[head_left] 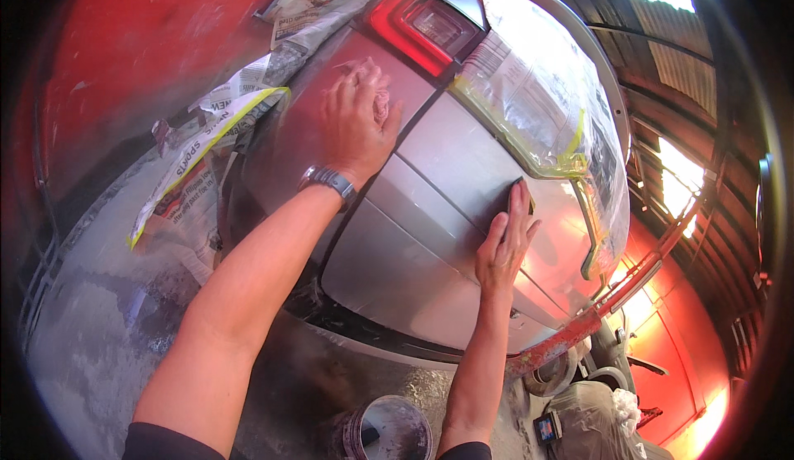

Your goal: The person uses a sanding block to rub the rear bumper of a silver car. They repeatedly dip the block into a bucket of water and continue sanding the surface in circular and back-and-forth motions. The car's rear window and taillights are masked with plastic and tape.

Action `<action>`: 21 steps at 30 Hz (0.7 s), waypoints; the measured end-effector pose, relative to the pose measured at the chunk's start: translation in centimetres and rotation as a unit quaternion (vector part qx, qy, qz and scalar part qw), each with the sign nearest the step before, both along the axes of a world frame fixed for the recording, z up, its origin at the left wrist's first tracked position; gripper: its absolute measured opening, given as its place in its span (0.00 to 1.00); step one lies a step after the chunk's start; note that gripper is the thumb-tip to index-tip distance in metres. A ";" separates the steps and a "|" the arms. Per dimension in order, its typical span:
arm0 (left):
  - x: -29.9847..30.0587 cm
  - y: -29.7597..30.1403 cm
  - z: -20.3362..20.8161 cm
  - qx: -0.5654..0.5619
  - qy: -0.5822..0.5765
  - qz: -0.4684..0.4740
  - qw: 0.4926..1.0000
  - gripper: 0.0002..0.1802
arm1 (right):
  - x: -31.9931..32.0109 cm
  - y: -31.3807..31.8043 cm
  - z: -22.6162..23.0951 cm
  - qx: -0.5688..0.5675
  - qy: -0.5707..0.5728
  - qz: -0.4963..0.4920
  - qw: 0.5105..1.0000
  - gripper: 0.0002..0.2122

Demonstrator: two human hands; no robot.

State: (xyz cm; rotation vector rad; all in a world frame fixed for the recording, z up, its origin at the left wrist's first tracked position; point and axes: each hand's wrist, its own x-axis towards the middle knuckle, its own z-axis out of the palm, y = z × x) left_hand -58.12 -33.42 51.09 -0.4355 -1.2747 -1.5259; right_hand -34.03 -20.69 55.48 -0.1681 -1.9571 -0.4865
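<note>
A silver-grey car rear (pixel 405 253) fills the middle, with a red taillight (pixel 418 26) at its top. My left hand (pixel 357 121), with a watch (pixel 329 183) on the wrist, presses a crumpled pinkish cloth (pixel 381 106) against the panel below the taillight. Its fingers are closed over the cloth. My right hand (pixel 504 241) lies on the tailgate under the covered window, fingers stretched up around a thin dark piece (pixel 518 182). Only its edges show past the fingers, so its kind is unclear. Clear plastic film (pixel 542 71) and yellow masking tape (pixel 496 133) cover the rear window.
Below the bumper stands a round bucket (pixel 387 428) with a dark thing inside. Taped newspaper (pixel 207 141) hangs at the car's left side, by a red wall (pixel 157 55). At lower right are a plastic-covered bundle (pixel 587 414) and a small screened device (pixel 547 428).
</note>
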 end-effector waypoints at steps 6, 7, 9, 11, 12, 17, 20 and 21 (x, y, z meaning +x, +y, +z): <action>-0.5 0.7 -0.5 -0.006 0.018 -0.003 1.000 0.33 | -9.2 -5.5 0.0 0.145 -0.070 0.032 0.986 0.27; -0.7 0.2 -0.4 -0.011 0.016 -0.005 1.000 0.34 | -8.5 -5.3 0.3 0.146 -0.075 0.034 0.986 0.27; -0.7 -0.3 -0.6 -0.030 0.008 0.013 0.999 0.35 | -6.5 -4.1 1.2 0.150 -0.089 0.040 0.984 0.28; -0.2 -0.4 -0.3 -0.035 -0.003 0.006 0.999 0.34 | -0.6 1.3 1.0 0.106 -0.040 -0.030 0.993 0.31; 0.0 -0.4 -0.3 -0.032 -0.002 -0.001 0.999 0.34 | 2.3 4.2 0.4 0.053 -0.002 0.004 0.999 0.31; -0.1 -0.1 -0.2 -0.031 0.010 -0.004 0.999 0.34 | -1.9 1.4 -1.0 0.056 0.018 0.031 0.998 0.32; -1.1 -0.1 -0.4 -0.029 0.018 0.013 0.999 0.34 | -7.2 -4.1 -1.2 0.137 -0.094 0.031 0.986 0.32; -1.1 -0.2 -0.2 -0.034 0.025 0.021 0.999 0.34 | -7.4 -4.2 -0.7 0.140 -0.109 0.043 0.983 0.31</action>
